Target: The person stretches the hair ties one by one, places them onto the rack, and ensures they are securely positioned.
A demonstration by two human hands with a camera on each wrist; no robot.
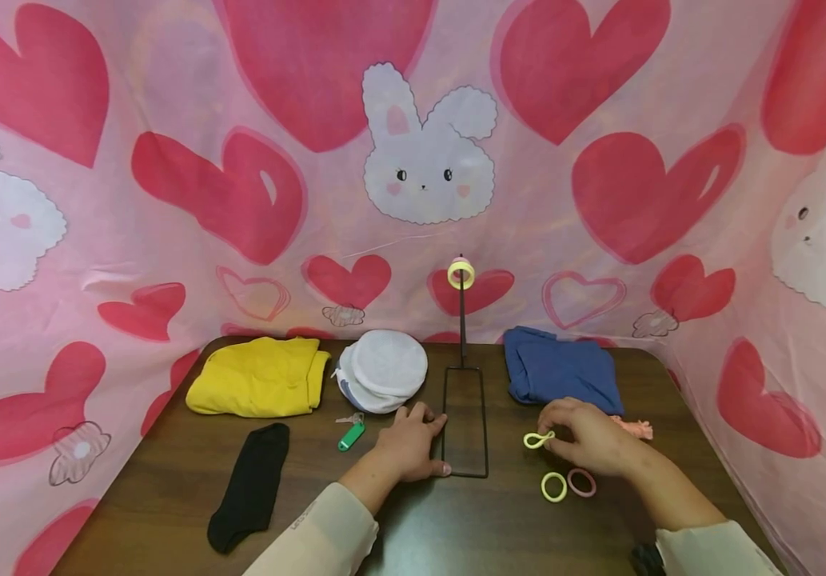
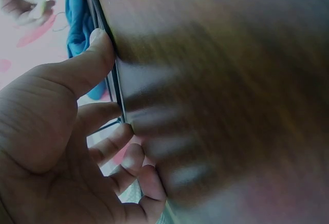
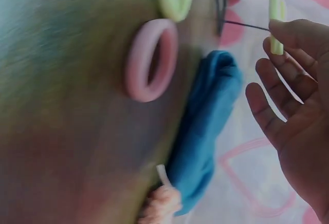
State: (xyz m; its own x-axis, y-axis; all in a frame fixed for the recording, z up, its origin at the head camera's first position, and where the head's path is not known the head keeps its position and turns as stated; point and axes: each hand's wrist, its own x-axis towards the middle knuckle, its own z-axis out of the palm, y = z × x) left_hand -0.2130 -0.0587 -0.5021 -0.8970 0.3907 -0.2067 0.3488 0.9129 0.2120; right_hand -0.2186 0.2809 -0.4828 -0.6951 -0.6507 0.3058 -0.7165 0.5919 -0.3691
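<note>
A black wire stand (image 1: 486, 416) stands mid-table, with a yellow ring (image 1: 460, 273) on top of its upright rod. My left hand (image 1: 423, 440) rests on the left side of the stand's base. In the left wrist view its thumb (image 2: 97, 49) and fingertips press against the wire (image 2: 119, 88). My right hand (image 1: 560, 440) hovers just right of the stand and pinches a yellow hair tie (image 1: 538, 439) between thumb and forefinger. In the right wrist view the tie (image 3: 276, 5) sits at the fingertips of my right hand (image 3: 272, 34). Another yellow tie (image 1: 553, 486) and a pink tie (image 1: 581, 482) lie on the table below that hand.
Along the back lie a folded yellow cloth (image 1: 257, 376), a white cap (image 1: 384, 370) and a folded blue cloth (image 1: 564, 372). A black sock (image 1: 250, 484) and a green key tag (image 1: 350, 436) lie left of my left hand. A small orange frilly item (image 1: 636, 428) sits beside the blue cloth.
</note>
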